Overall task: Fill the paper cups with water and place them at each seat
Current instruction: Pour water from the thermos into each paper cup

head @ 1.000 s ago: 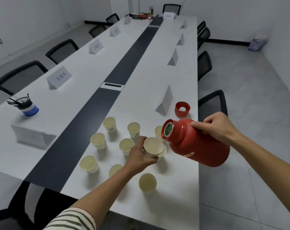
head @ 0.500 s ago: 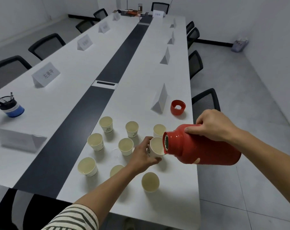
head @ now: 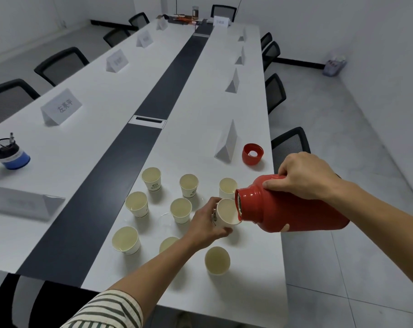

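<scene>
My left hand (head: pixel 206 223) grips a white paper cup (head: pixel 225 213), tilted toward the mouth of a red thermos (head: pixel 288 205). My right hand (head: pixel 304 176) grips the thermos near its neck and holds it almost level, its mouth at the cup's rim. Several other paper cups stand around on the white table (head: pixel 196 129), among them one at the far left (head: pixel 151 178), one near the front left (head: pixel 126 240) and one near the front edge (head: pixel 217 260). The thermos's red lid (head: pixel 252 153) lies upside down further back.
Folded white name cards (head: pixel 226 143) (head: pixel 60 107) stand along both long sides. A blue pen holder (head: pixel 10 153) sits at the left. Black chairs (head: pixel 289 144) line the table's sides. A dark strip (head: pixel 153 110) runs down the table's middle.
The thermos has been tipped from slanting to almost level and its mouth brought down to the cup's rim. My left hand keeps hold of the same cup.
</scene>
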Available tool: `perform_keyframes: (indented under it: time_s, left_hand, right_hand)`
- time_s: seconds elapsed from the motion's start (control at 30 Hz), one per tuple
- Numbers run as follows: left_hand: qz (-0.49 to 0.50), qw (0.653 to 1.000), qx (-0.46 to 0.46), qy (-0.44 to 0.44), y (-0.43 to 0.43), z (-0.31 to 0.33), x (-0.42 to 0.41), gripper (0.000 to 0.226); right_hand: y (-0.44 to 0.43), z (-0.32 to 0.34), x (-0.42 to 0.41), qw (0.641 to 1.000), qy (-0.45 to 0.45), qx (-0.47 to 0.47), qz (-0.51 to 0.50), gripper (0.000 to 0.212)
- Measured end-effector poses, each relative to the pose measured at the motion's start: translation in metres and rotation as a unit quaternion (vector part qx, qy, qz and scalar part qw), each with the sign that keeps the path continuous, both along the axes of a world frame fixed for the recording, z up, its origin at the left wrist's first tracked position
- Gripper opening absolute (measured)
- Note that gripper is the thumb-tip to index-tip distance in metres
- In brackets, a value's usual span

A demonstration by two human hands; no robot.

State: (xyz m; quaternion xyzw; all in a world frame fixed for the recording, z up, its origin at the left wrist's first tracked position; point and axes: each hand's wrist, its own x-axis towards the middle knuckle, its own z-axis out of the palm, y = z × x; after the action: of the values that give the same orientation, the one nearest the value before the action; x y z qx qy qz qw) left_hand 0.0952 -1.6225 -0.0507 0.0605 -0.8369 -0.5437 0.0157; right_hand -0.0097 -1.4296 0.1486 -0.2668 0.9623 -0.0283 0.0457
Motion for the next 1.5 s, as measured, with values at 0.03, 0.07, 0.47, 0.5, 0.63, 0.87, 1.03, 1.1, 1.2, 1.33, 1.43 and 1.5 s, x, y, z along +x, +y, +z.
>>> perform_keyframes:
  time_s: [0.03,0.07,0.47,0.5,0.63,0.87,1.03,1.1,1.2,1.33,1.43,1.5]
  left_hand:
    - [-0.001,1.000,-0.001,-0.001,0.000,0.000,0.000,0.065]
    - [-0.003,1.000,-0.003,0.000,0.000,0.000,0.000,0.065]
    - [-0.013,1.000,-0.017,-0.008,0.005,-0.003,0.000,0.067]
    - [-0.012,1.000,-0.016,-0.009,0.005,-0.004,0.000,0.068]
    - [-0.011,1.000,-0.018,-0.008,0.006,-0.003,-0.001,0.067]
    - [-0.010,1.000,-0.016,-0.008,0.009,-0.002,-0.001,0.065]
    - [-0.013,1.000,-0.014,-0.010,0.011,-0.001,0.000,0.067]
    - [-0.014,1.000,-0.013,-0.010,0.011,-0.001,0.001,0.067]
    - [-0.016,1.000,-0.009,-0.009,0.012,-0.001,0.001,0.068]
    - [-0.017,1.000,-0.005,-0.011,0.013,-0.002,0.001,0.071]
    - [-0.020,1.000,-0.009,-0.015,0.013,-0.002,0.002,0.070]
    - [-0.021,1.000,-0.011,-0.017,0.013,-0.002,0.002,0.070]
  right_hand:
    - [-0.001,0.002,0.001,1.000,0.002,0.006,-0.001,0.052]
    - [-0.002,0.003,0.002,1.000,0.006,0.012,-0.002,0.053]
    - [-0.003,0.012,0.005,0.999,0.029,0.031,0.006,0.055]
    - [-0.003,0.012,0.005,0.999,0.032,0.031,0.006,0.056]
    - [-0.003,0.015,0.006,0.999,0.030,0.033,0.006,0.055]
    - [-0.004,0.021,0.010,0.999,0.029,0.044,0.002,0.054]
    - [-0.004,0.023,0.011,0.999,0.033,0.043,0.001,0.056]
    - [-0.003,0.024,0.011,0.998,0.038,0.043,0.003,0.058]
    - [-0.003,0.024,0.011,0.998,0.040,0.041,0.005,0.059]
    - [-0.002,0.026,0.012,0.998,0.043,0.041,0.006,0.060]
    - [-0.002,0.027,0.014,0.998,0.040,0.042,0.007,0.058]
    - [-0.002,0.027,0.014,0.998,0.039,0.040,0.007,0.057]
